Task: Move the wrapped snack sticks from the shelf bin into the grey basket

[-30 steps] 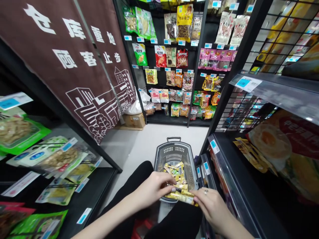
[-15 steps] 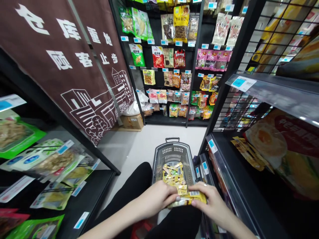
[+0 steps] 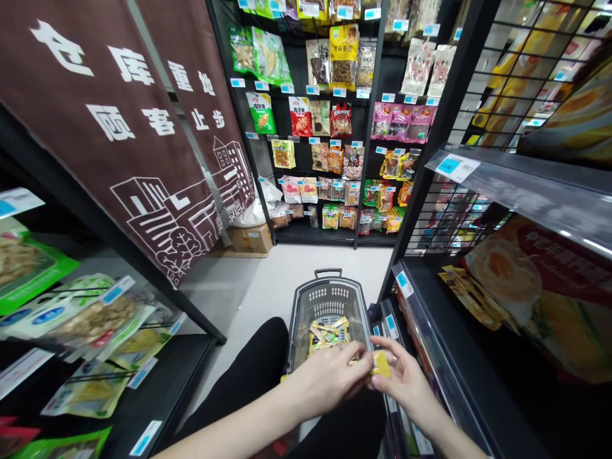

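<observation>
Head view. Left hand (image 3: 329, 376) and right hand (image 3: 404, 382) are meeting over the near rim of the grey slotted plastic basket (image 3: 329, 299), both pinching a small yellow foil snack packet (image 3: 381, 363). Packet is lying btwn the fingertips, nearer the right hand; long axis can't be told. More yellow packets (image 3: 327, 333) are lying in the basket just beyond.

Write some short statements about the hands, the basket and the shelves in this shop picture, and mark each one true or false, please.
1. Both hands, left hand and right hand, hold yellow packets together. True.
2. The grey basket stands on a shelf. False: it stands on the floor.
3. The basket holds small yellow packets. True.
4. The brown curtain hangs on the right. False: it hangs on the left.
</observation>
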A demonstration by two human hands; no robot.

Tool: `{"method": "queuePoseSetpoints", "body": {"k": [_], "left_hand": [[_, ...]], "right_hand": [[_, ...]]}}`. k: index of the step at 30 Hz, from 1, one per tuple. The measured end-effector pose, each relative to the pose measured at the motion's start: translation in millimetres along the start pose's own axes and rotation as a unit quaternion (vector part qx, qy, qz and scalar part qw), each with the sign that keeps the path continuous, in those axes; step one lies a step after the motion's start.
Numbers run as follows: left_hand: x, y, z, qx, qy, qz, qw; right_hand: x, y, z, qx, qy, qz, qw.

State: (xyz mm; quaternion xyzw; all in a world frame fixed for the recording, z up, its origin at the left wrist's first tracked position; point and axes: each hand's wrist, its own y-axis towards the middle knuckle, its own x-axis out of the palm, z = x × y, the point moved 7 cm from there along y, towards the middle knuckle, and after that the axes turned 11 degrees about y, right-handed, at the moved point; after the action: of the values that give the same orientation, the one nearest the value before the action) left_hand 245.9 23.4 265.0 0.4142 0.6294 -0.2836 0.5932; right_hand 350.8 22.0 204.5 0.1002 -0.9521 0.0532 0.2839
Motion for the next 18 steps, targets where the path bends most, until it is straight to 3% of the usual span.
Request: {"method": "queuePoseSetpoints", "body": {"k": [7, 18], "left_hand": [[4, 15, 9, 0.046, 0.124, 0.002, 0.991], [13, 29, 9, 0.03, 0.114, 0.036, 0.992]], "right_hand": [[-2, 1, -11, -0.019, -0.045, 0.032, 0.998], [0, 2, -8, -0.035, -0.057, 0.026, 0.997]]}}
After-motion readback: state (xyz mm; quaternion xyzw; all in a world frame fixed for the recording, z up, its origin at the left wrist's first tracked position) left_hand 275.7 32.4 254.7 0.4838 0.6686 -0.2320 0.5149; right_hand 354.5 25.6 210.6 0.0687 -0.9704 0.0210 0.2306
